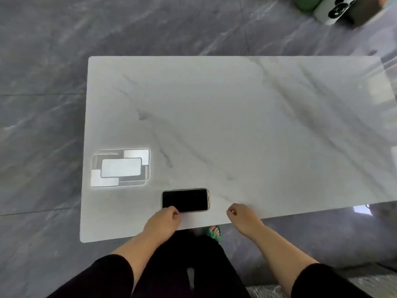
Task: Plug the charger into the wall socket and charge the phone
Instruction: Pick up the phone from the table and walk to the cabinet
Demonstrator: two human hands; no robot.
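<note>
A phone (185, 200) with a dark screen and a gold rim lies flat, screen up, near the front edge of a white marble table (236, 117). My left hand (166, 219) rests at the phone's near left corner, fingers curled and touching its edge. My right hand (241, 215) sits on the table to the right of the phone, apart from it, fingers loosely curled with nothing visible in them. No charger, cable or wall socket is in view.
A bright reflection of a ceiling lamp (120, 167) shows on the table's left side. Grey marble floor surrounds the table. A green object (307, 3) and a white panda-print container (335, 9) stand at the far right. A green slipper (213, 232) shows under the table's front edge.
</note>
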